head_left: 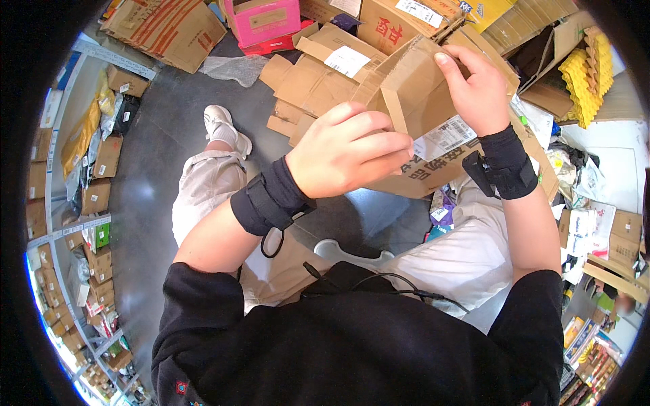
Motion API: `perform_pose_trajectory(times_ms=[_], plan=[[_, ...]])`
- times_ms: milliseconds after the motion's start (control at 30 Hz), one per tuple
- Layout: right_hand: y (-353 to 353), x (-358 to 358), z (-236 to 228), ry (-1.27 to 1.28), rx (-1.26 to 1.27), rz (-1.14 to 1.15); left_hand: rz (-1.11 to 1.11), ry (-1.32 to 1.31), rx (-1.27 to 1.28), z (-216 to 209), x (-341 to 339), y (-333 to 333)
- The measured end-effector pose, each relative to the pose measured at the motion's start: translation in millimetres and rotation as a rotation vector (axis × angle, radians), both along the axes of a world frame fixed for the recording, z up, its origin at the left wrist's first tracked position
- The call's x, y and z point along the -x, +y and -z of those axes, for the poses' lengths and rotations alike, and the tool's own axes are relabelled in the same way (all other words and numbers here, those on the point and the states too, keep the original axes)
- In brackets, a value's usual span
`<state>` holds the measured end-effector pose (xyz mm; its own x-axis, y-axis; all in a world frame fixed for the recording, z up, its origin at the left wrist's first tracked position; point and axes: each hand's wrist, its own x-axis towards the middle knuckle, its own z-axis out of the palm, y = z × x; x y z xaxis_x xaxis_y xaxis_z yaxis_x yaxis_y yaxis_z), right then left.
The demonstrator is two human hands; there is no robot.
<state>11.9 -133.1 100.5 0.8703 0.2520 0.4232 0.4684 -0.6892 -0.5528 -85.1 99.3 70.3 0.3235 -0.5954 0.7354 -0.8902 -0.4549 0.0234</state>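
Small boxes (101, 152) filled the shelves at far left. The left hand (349, 149) was curled, fingers pinching the near edge of a brown cardboard box (413, 95) held above the lap. The right hand (477, 84) gripped its upper flap, thumb outstretched.

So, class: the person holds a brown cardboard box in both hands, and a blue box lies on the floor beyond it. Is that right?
Not quite. The floor box is pink, not blue, as the head view shows. The rest holds: left hand and right hand both hold the brown cardboard box.
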Motion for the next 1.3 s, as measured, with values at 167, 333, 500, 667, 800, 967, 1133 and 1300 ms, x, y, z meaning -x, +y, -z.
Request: perform_pose_trajectory(times_ms=[167,333,500,667,800,967,1133,1300], plan=[[-4.0,-3.7,8.5,-0.074,-0.005,-0.021,0.029,-0.137,0.101,-12.0,4.9,4.3],[-5.2,-7.3,10.4,-0.001,-0.022,0.028,0.143,-0.174,0.186,-23.1,14.1,-0.8],[-8.5,-7.0,8.8,-0.037,0.004,0.071,0.027,-0.006,0.073,-19.6,9.4,21.1],[-7.2,-2.3,6.5,-0.079,0.009,0.026,-0.377,0.609,0.583,-9.9,-24.9,31.0],[-5.6,0.9,6.3,-0.108,-0.013,0.005,-0.4,1.179,0.713,-4.7,-35.9,38.0],[-0.7,5.9,3.6,-0.129,0.029,0.001,-0.294,1.192,0.468,12.2,-36.7,21.2],[0.3,7.4,5.4,-0.14,0.037,-0.003,-0.323,1.255,0.392,11.5,-34.3,7.2],[-1.8,5.5,6.5,-0.204,0.074,0.043,-0.271,1.321,0.42,22.6,-32.7,5.1]])
